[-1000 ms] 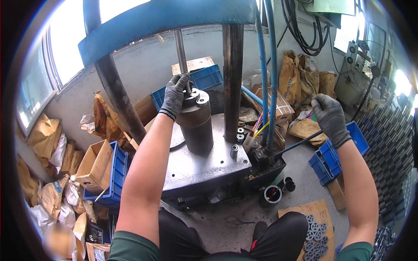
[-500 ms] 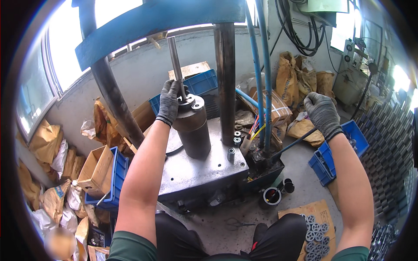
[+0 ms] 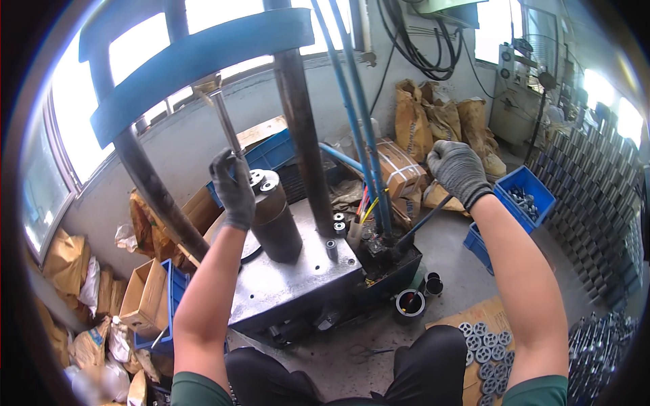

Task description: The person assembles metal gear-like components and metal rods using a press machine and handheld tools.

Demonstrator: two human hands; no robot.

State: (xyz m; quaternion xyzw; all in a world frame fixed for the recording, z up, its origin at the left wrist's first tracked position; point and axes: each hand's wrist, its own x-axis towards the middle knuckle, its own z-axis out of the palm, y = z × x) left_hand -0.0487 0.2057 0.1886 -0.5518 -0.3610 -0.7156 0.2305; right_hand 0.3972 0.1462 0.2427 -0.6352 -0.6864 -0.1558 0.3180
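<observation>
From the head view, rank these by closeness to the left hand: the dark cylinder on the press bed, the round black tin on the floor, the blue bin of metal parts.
1. Dark cylinder: touching the left hand, on the press bed.
2. Round black tin: on the floor, off the press's right corner.
3. Blue bin: far right, beyond the right hand.

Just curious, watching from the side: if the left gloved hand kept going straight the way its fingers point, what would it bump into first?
Probably the slim steel rod: the left hand beside the dark cylinder points up along it, though depth is unclear.
</observation>
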